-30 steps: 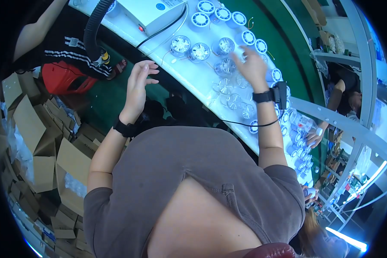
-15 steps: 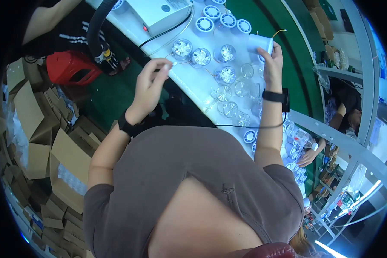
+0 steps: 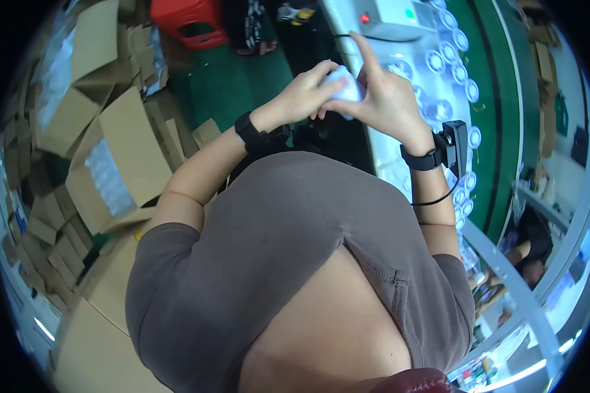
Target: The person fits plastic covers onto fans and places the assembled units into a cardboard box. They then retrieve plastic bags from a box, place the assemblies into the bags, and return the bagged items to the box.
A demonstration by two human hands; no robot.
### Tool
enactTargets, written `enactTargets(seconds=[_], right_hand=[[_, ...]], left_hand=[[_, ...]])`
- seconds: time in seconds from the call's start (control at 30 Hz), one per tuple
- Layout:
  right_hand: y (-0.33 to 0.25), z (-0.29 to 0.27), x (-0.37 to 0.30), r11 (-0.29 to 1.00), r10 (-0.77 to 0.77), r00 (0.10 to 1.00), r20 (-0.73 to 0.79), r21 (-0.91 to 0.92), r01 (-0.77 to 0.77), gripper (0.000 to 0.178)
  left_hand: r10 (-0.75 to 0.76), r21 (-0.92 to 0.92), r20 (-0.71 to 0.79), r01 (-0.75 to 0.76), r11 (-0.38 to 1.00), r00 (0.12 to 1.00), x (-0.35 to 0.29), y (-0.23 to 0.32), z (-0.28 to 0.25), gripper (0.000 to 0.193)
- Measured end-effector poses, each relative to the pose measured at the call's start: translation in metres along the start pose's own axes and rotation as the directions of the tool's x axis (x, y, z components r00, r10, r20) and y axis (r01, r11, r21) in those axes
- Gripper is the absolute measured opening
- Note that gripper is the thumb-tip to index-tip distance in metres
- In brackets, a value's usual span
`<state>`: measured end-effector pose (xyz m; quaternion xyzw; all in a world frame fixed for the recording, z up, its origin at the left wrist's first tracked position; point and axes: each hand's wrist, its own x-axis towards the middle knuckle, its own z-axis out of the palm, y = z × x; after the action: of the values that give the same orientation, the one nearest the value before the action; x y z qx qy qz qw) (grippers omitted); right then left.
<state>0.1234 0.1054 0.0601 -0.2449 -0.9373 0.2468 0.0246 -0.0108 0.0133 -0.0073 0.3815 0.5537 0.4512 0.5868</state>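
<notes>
In front of me, over the table's near edge, a small white rounded plastic part (image 3: pixel 345 95) is between my two hands, blurred by motion. My left hand (image 3: pixel 306 93) is closed round it from the left, its thumb on top. From the right, my right hand (image 3: pixel 394 99) grips the same part; the thumb presses against it and the index finger sticks out straight. The other fingers of my right hand are hidden. Behind it, clear round plastic pieces (image 3: pixel 439 110) and white round parts with slotted ends (image 3: pixel 434 61) stand on the white table (image 3: pixel 385 148).
A grey metal box (image 3: pixel 400 19) with a red button stands at the table's far end, with a black cable beside it. Open cardboard boxes (image 3: pixel 121 157) fill the left side. A red stool (image 3: pixel 193 23) is on the green floor. A metal frame (image 3: pixel 505 278) rises at the right.
My view has turned toward the left. My hands, apart before, have come together at the white part. My right hand has moved away from over the table's far side.
</notes>
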Motion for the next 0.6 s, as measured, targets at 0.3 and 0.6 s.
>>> enactTargets(seconds=[0.3,0.6], right_hand=[[-0.024,0.036,0.009,0.923,0.14,0.986,-0.095,0.374,-0.095,0.032],[-0.025,0.051,-0.014,0.879,0.355,0.933,-0.057,0.36,-0.312,0.028]], left_hand=[[-0.303,-0.866,-0.179,-0.003,0.501,0.936,0.024,-0.121,-0.11,0.047],[-0.445,-0.978,-0.005,0.088,0.188,0.896,0.107,-0.163,-0.14,0.048]])
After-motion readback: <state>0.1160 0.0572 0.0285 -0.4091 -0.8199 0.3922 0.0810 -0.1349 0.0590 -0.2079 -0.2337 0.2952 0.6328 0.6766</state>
